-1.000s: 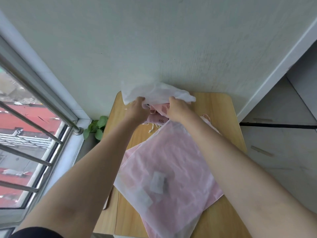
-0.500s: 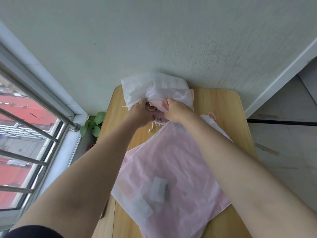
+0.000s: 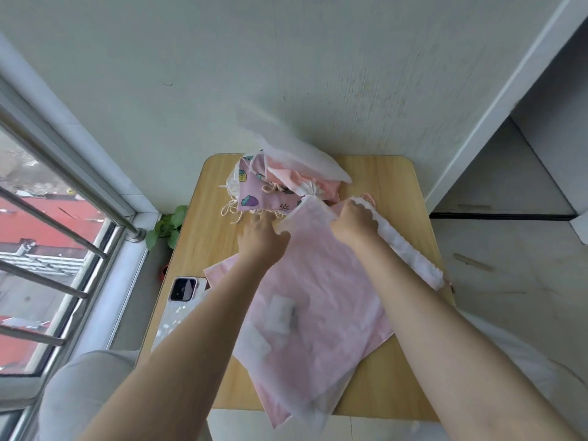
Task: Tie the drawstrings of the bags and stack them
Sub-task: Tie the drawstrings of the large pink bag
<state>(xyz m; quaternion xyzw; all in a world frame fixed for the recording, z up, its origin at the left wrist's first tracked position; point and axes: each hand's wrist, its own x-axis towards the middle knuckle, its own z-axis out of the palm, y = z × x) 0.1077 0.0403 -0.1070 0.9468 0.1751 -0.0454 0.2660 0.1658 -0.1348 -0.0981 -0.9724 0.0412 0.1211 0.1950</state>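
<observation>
A large pale pink bag (image 3: 318, 313) under a translucent white cover lies across the wooden table (image 3: 397, 186). My right hand (image 3: 353, 221) grips its gathered white top hem (image 3: 410, 253), which runs off to the right. My left hand (image 3: 262, 237) is at the hem's left corner, where the fabric flap overlaps it; its thumb is hidden. Behind both hands sits a pile of bags: a pink one with a fruit print (image 3: 254, 192), loose cream drawstrings (image 3: 232, 211), and a blurred white bag (image 3: 299, 154) on top.
A phone (image 3: 183, 289) lies near the table's left edge beside a white patterned item (image 3: 171, 323). A small green plant (image 3: 167, 227) stands between table and window rails (image 3: 63, 227). The wall rises just behind the pile. A grey cushion (image 3: 79, 393) is at lower left.
Both hands have drawn back from the pile at the rear and now hold the top of the large pink bag. The white bag on the pile is in motion.
</observation>
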